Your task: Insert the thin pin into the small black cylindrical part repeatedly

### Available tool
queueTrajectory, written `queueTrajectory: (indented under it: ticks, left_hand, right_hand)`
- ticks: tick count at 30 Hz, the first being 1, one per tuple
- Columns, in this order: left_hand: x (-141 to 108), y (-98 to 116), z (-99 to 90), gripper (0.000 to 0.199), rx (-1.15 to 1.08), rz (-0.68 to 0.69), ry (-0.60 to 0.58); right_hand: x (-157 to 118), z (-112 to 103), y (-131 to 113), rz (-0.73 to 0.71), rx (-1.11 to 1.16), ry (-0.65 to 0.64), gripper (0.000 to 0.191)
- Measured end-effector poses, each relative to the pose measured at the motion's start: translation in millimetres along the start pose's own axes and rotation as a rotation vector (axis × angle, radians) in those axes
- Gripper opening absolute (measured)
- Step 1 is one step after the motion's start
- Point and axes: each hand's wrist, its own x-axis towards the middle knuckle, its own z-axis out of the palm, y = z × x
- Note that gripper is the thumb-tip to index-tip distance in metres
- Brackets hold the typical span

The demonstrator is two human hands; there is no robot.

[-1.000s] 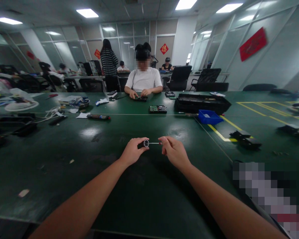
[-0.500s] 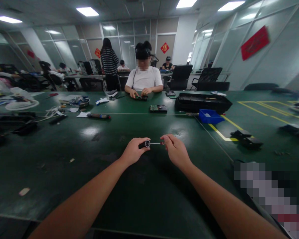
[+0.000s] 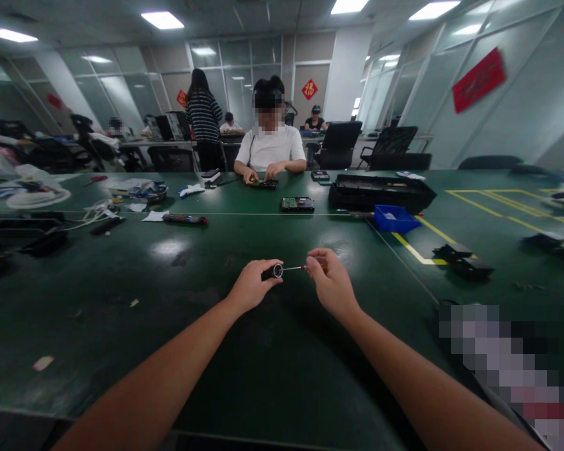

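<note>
Over the dark green table, my left hand [image 3: 252, 285] is closed around a small black cylindrical part [image 3: 277, 271] with a pale ring on its round end. I cannot tell its exact kind. My right hand [image 3: 333, 282] pinches the red handle of a thin screwdriver [image 3: 292, 269], whose metal shaft points left. The shaft's tip meets the black part near its ringed end; whether it sits inside cannot be made out. Most of the handle is hidden by my right fingers.
Across the green table [image 3: 207, 351] a person in white [image 3: 270, 147] handles a circuit board. A hard drive [image 3: 297, 204], a long black housing [image 3: 380, 194], a blue bin [image 3: 395, 219] and black parts [image 3: 463, 260] lie beyond my hands. A marker-like tube [image 3: 185, 219] lies left.
My right hand has shifted slightly, its fingers raised and turned around the handle. The screwdriver shaft now slopes up a little to the right. My left hand stays in place.
</note>
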Motion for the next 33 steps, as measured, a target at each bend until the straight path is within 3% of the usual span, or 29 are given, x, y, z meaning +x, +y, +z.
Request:
queueTrajectory:
  ticks: [13,19,23,33]
  left_hand:
    - [2,1,0.7,0.041,-0.024,0.025,0.085]
    - [4,4,-0.9,0.038,0.029,0.125,0.020]
    - [3,3,0.5,0.040,0.044,0.097,-0.018]
    - [1,6,-1.9,0.039,0.032,0.069,-0.007]
  right_hand:
    - [6,10,15,0.135,0.401,0.059,0.038]
    - [11,5,18,0.287,0.445,0.076,0.034]
    - [7,4,15,0.200,0.369,0.152,0.030]
    - [2,2,2,0.008,0.151,0.084,0.033]
